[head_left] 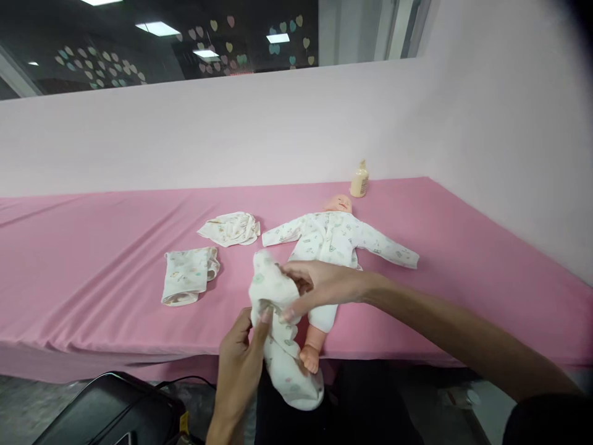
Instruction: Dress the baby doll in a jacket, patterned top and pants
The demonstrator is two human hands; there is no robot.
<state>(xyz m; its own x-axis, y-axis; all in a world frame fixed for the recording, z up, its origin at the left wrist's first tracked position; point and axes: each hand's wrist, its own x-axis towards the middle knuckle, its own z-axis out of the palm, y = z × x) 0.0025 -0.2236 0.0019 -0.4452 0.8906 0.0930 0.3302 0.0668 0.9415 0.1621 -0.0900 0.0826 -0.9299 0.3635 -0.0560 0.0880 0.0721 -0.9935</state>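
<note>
Both my hands are on a white printed baby garment (291,371), bunched up and hanging over the front edge of the bed. My left hand (238,361) pinches its left side between thumb and fingers. From the right, my right hand (317,287) grips the upper part, slightly blurred, with its fingertips partly hidden in the folds. Behind the garment a baby doll (341,203) lies on its back, dressed in a white printed top (324,238) with both sleeves spread out. One bare doll foot (310,357) shows beside the garment; the other leg is hidden.
On the pink sheet (115,247) to the left lie a folded printed cloth (185,278) and a crumpled one (231,228). A cream pump bottle (359,180) stands beyond the doll's head, near the wall. A black case (111,411) sits below the bed's front edge.
</note>
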